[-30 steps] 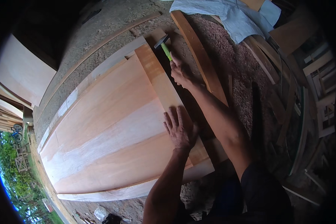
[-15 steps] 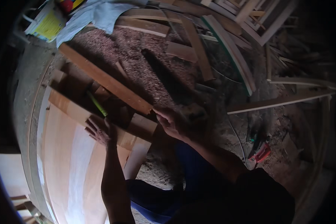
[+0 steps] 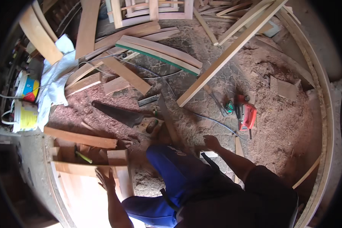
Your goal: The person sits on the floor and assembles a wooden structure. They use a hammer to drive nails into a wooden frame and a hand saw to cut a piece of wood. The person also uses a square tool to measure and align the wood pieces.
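Observation:
My left hand (image 3: 105,179) lies with its fingers spread over the edge of a pale wooden panel (image 3: 83,193), beside a wooden rail (image 3: 76,168). My right hand (image 3: 212,143) is held out to the right of my knee, above the floor. Its fingers are too small and dim to read, and nothing shows in it. A small white-topped piece (image 3: 209,154) is just below that hand. Beyond the rail are a yellow-green stick-like tool (image 3: 83,157), a wooden block (image 3: 117,157) and a reddish-brown board (image 3: 81,137).
A handsaw (image 3: 117,114) lies on the shavings, with an L-shaped square (image 3: 166,116) beside it. Further right is a red power tool (image 3: 248,116) with a cord. A long wooden bar (image 3: 231,53) slants across the floor. White buckets (image 3: 25,116) stand left, near a pale cloth (image 3: 59,81).
My view has turned toward the right and the scene looks brighter. My right hand has moved away from the end of the reddish-brown board, rightward. My left hand stays on the wood.

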`<state>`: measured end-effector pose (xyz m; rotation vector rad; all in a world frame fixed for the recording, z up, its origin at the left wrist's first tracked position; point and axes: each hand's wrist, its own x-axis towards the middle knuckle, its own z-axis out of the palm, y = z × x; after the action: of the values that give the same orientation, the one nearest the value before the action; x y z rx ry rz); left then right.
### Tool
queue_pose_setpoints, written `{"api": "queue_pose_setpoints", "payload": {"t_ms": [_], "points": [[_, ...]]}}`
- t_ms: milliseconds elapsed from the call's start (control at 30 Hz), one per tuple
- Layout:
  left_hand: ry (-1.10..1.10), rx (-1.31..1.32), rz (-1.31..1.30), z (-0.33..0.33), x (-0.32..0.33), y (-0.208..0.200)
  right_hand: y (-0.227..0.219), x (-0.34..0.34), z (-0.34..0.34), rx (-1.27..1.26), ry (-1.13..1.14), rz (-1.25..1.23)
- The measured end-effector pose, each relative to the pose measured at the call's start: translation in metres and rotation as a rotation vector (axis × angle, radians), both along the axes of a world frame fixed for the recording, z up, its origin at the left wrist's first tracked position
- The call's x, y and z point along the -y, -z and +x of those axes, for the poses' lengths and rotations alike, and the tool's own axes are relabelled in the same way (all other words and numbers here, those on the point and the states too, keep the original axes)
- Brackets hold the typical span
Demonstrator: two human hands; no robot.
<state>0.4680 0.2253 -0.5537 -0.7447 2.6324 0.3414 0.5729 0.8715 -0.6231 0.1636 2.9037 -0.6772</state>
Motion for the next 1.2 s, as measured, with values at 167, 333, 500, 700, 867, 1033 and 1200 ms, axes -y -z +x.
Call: {"api": "queue_pose_setpoints", "payload": {"t_ms": [167, 333, 500, 700, 867, 1033, 1200], "points": [[-0.313, -0.131, 0.189, 0.109, 0.068, -0.023, 0.019, 0.027, -0.016, 0.038, -0.221, -0.178], [-0.819, -0.627, 0.007, 0.229, 0.003, -0.068, -0.014, 0.043, -0.065, 0.225, -0.269, -0.249], [-1.598, -0.454, 0.149, 0.447, -0.162, -0.019, -0.037, 0.087, -0.142, 0.197, -0.507, -0.138], [-2.0, -0.252, 0.183, 0.55, -0.354, 0.003, -0.063, 0.13, -0.176, 0.262, -0.557, -0.101], [-2.219, -0.42, -0.151, 0.616, -0.42, 0.019, -0.088, 0.174, -0.178, 0.284, -0.468, -0.085], [-2.162, -0.591, -0.164, 0.655, -0.387, -0.044, -0.108, 0.283, -0.224, 0.339, -0.375, -0.24], [-2.153, -0.831, -0.491, 0.714, -0.423, -0.023, -0.102, 0.493, -0.171, 0.074, -1.543, -0.08]]}}
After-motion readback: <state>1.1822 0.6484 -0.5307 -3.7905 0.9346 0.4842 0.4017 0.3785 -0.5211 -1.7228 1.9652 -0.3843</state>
